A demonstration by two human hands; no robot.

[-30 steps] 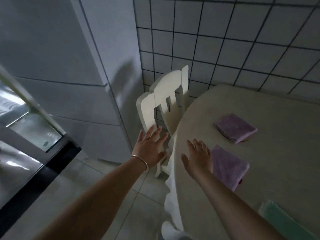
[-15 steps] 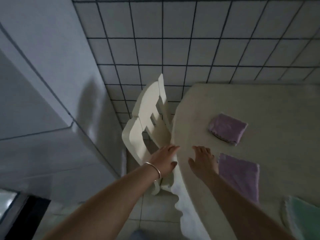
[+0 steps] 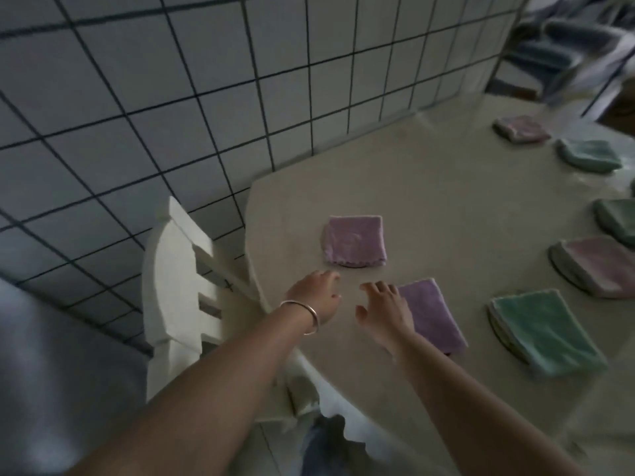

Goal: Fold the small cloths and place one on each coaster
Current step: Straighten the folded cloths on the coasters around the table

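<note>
Several folded small cloths lie around the beige table (image 3: pixel 446 187). A purple cloth (image 3: pixel 354 240) sits just beyond my hands, with a coaster edge showing under its near side. Another purple cloth (image 3: pixel 431 314) lies right of my right hand (image 3: pixel 385 310), touching it. A green cloth (image 3: pixel 546 333) and a pink cloth (image 3: pixel 598 266) rest on dark round coasters further right. More green (image 3: pixel 589 154) and pink (image 3: pixel 522 128) cloths lie at the far right. My left hand (image 3: pixel 314 297), wearing a bangle, hovers over the table edge. Both hands hold nothing, fingers apart.
A white wooden chair (image 3: pixel 178 280) stands against the table's left edge, below a grey tiled wall (image 3: pixel 206 97). A frilled tablecloth hem (image 3: pixel 343 431) hangs at the near edge. Blurred stacked fabric (image 3: pixel 567 39) fills the far right corner.
The view has swung to the right, bringing several more folded cloths into sight. My left hand has moved from the chair back to above the table edge; my right hand stays by the purple cloth.
</note>
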